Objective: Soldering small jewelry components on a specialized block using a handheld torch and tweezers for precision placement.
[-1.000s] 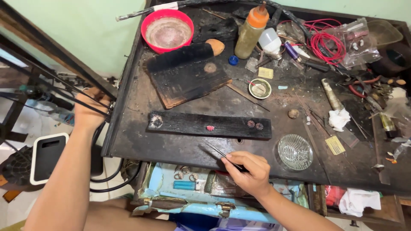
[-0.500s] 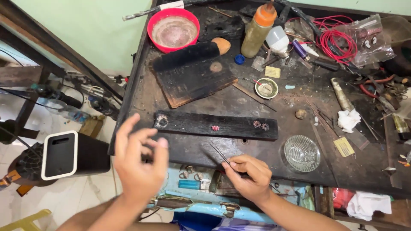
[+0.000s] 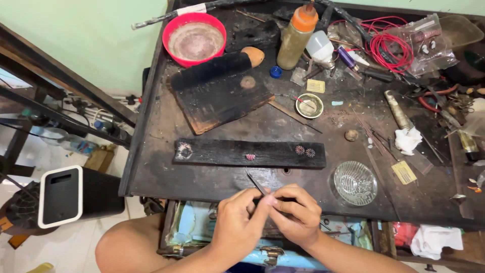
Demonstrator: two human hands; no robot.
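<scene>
Where the dark worktop runs past the right and top edges, we lose part of its clutter. On it we list a long black wooden strip carrying small pieces too fine to make out, and a clear glass dish to its right. At the near edge, our left hand and right hand meet, fingertips pinched together on thin metal tweezers. The tweezers' tip angles up-left toward the strip; their rear end is hidden inside the closed fingers. Both wrists bend inward.
</scene>
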